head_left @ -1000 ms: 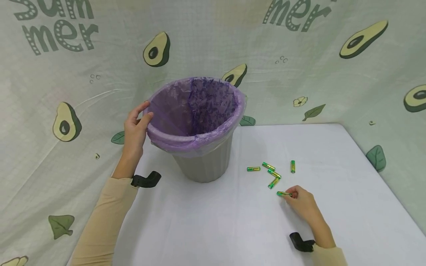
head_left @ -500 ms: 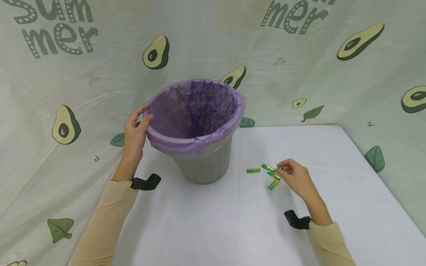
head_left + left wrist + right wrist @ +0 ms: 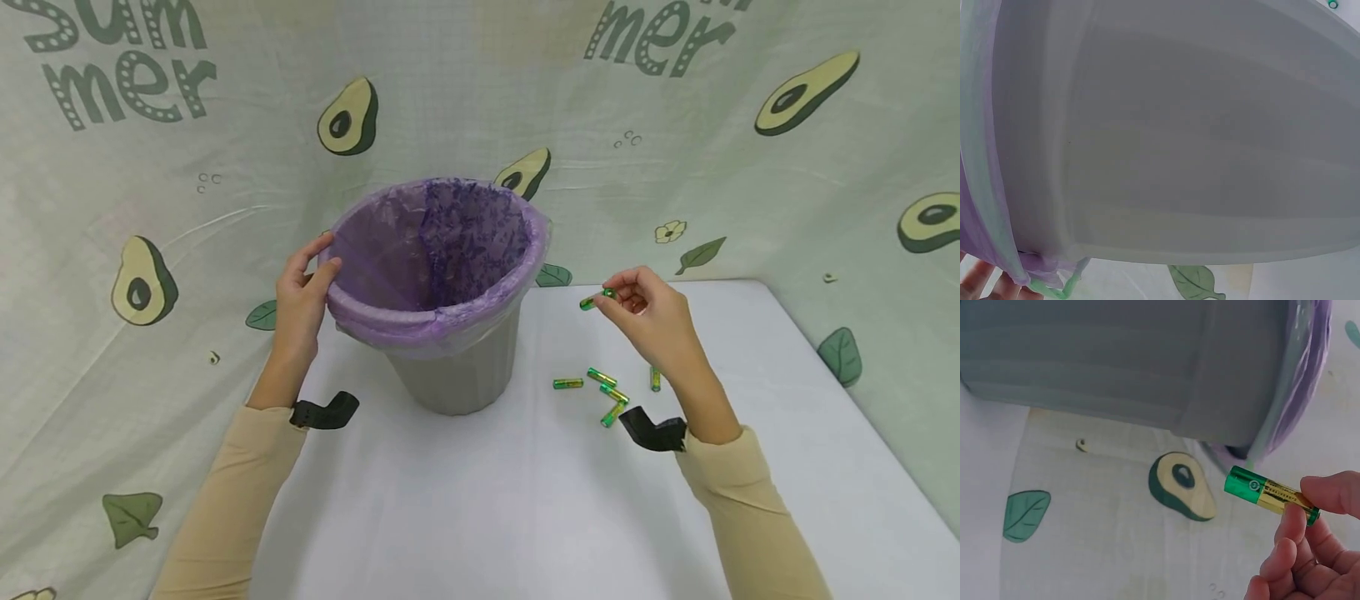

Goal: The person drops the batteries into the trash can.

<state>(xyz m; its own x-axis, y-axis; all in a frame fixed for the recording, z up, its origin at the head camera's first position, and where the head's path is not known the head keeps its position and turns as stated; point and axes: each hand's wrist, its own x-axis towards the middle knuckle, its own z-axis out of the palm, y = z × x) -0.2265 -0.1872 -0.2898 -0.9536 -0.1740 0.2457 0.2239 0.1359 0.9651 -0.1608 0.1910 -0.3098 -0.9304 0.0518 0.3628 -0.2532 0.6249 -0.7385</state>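
A grey trash can (image 3: 457, 379), lined with a purple bag (image 3: 390, 321) folded over its rim, stands tilted slightly on the white table. My left hand (image 3: 300, 292) grips the left side of that rim, thumb and index finger on the bag's edge; in the left wrist view only fingertips (image 3: 1004, 289) show beneath the bag. To the right of the can, above the table, my right hand (image 3: 648, 321) pinches a green-and-gold battery (image 3: 1272, 494) near one end between thumb and fingers. The battery's free end points toward the can.
Several more batteries lie on the table (image 3: 450, 500) right of the can, among them one lying apart (image 3: 567, 383) and another (image 3: 656, 379) near the right forearm. A cloth (image 3: 247, 125) printed with avocados hangs behind and at the sides.
My right hand, with the battery, has risen and moved away over the table, past the loose batteries to beside the can's upper part. The left hand keeps its hold on the rim.
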